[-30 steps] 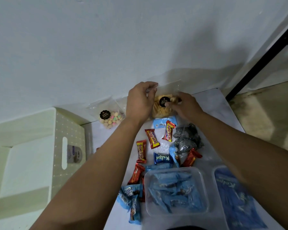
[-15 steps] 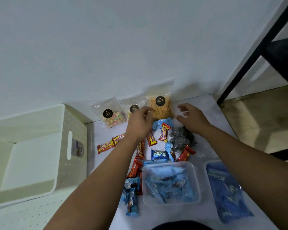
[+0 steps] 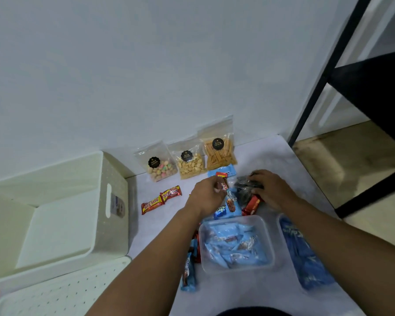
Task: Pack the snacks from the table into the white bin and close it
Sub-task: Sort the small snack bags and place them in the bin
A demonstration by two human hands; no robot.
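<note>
Both forearms bare, no sleeves in view. Left hand (image 3: pixel 209 195) and right hand (image 3: pixel 273 190): no rings, watches or gloves visible. Dark garment (image 3: pixel 253 312) shows at the near edge, details unclear.

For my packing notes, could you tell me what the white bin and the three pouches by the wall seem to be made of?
The white bin looks like rigid matt plastic: moulded rounded corners, a cut-out handle slot and a dotted pattern. The three pouches look like thin clear glossy plastic film: their contents show through, and the tops crinkle and catch light.
</note>
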